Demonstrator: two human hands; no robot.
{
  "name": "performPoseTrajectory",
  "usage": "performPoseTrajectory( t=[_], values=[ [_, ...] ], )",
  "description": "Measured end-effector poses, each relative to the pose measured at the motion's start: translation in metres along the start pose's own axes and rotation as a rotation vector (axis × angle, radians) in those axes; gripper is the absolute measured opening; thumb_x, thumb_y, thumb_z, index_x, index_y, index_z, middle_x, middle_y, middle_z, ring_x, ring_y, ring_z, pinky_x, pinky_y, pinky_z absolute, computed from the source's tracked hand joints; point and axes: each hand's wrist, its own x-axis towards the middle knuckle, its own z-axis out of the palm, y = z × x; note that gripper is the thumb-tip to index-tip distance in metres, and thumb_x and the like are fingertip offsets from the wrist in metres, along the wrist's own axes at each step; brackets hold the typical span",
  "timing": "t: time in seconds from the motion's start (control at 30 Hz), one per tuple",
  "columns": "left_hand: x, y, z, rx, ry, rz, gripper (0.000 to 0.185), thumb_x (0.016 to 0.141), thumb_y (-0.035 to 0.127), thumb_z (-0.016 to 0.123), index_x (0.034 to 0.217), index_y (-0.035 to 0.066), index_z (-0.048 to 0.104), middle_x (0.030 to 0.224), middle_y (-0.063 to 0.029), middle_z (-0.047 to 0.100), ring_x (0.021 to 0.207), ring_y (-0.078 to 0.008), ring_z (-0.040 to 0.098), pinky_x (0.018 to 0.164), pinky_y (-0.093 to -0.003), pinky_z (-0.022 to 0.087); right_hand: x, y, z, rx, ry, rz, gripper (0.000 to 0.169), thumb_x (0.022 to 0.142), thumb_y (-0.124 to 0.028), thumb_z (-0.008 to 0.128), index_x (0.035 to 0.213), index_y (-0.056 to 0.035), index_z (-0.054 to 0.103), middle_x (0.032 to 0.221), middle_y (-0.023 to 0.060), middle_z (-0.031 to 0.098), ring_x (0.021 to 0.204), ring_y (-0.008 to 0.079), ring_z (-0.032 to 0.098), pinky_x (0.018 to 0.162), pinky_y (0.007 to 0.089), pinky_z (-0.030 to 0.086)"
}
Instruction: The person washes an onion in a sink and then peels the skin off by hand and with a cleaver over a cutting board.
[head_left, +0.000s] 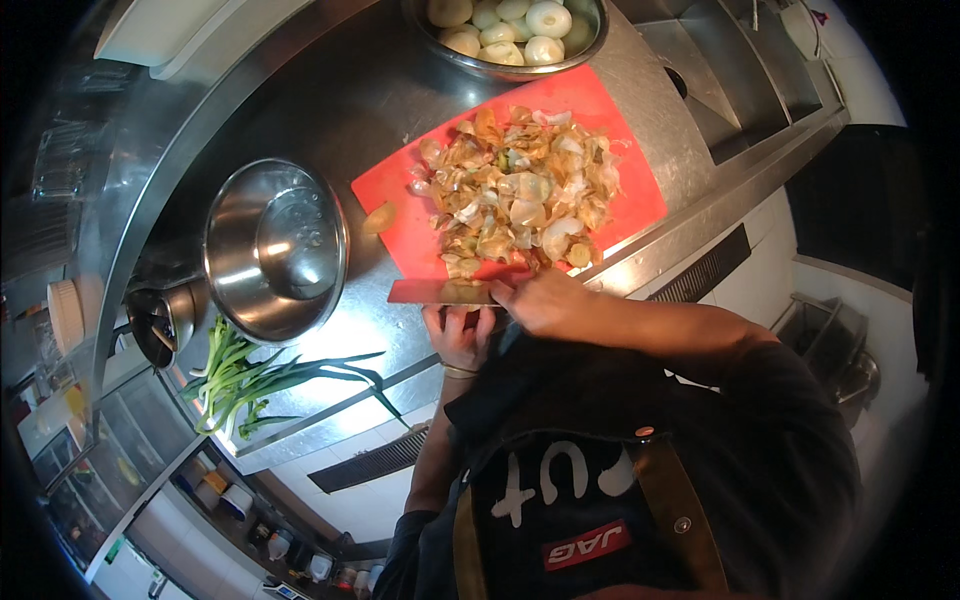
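Observation:
My right hand (544, 301) grips a kitchen knife, its handle hidden in the fist. The broad, shiny knife blade (416, 291) points left and mirrors the red of the cutting board (382, 176). Just below the blade is my left hand (459, 334), fingers bent up towards it; whether it holds anything is hidden. Beyond both hands, a wide heap of brown and white onion skins (517, 187) covers much of the board. A cut onion end (579, 255) lies at the heap's near edge. One loose piece of skin (380, 217) overhangs the board's left edge.
A steel bowl of peeled onions (510, 73) stands behind the board. To the left is another steel bowl (217, 251), with green onions (247, 382) near it. A small metal pot (180, 319) sits further left. A steel sink (697, 67) adjoins the counter at right.

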Motion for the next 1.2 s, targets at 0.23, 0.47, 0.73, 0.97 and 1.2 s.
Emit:
performPoseTrajectory(
  t=[0.23,0.47,0.73,0.97,1.2],
  values=[
    [0.010,0.009,-0.004,-0.011,0.014,-0.013,0.049,0.074,0.015,0.089,0.113,0.006,0.061,0.115,-0.0207,0.058,0.107,-0.0386,0.061,0.089,-0.0475,0.054,0.020,-0.001,0.008,0.042,0.133,0.000,0.033,0.093,-0.017,0.053,0.118,0.0033,0.060,0.072,0.0180,0.069,0.065,0.0364,0.071,0.055,0.0494,0.053],
    [0.023,0.016,-0.017,-0.889,0.087,-0.467,0.053,0.084,-0.006,0.074,0.129,0.006,0.049,0.132,-0.0187,0.060,0.118,-0.0257,0.063,0.102,-0.0426,0.052,0.025,-0.008,-0.012,0.069,0.000,0.180,0.033,0.098,-0.023,0.052,0.120,0.0006,0.062,0.084,0.0238,0.070,0.081,0.0410,0.072,0.071,0.0535,0.056],
    [0.080,0.065,-0.086,-1.438,-0.033,-0.494,0.059,0.093,0.011,0.068,0.148,0.015,0.046,0.142,-0.0115,0.058,0.129,-0.0391,0.059,0.098,-0.0464,0.056,-0.018,-0.008,-0.053,0.321,0.347,0.110,0.059,0.100,-0.046,0.059,0.144,-0.0079,0.055,0.079,0.0199,0.068,0.069,0.0316,0.070,0.063,0.0425,0.054],
    [0.091,0.069,-0.071,-1.514,-0.203,-0.476,0.059,0.092,0.013,0.072,0.146,0.006,0.048,0.139,-0.0139,0.060,0.116,-0.0300,0.066,0.091,-0.0403,0.056,-0.053,0.010,-0.060,1.234,0.092,0.006,0.095,0.100,-0.073,0.041,0.167,-0.0133,0.011,0.083,0.0070,0.065,0.061,0.0100,0.055,0.055,0.0251,0.044],
    [0.084,0.082,-0.053,-1.126,-0.276,-0.425,0.079,0.088,0.036,0.080,0.150,0.004,0.044,0.127,-0.0091,0.064,0.110,-0.0182,0.065,0.095,-0.0348,0.056,-0.056,-0.035,-0.083,0.659,0.263,-0.114,0.146,0.063,-0.075,0.084,0.165,-0.0069,0.006,0.118,0.0281,0.068,0.107,0.0436,0.068,0.096,0.0439,0.051]
  ],
)
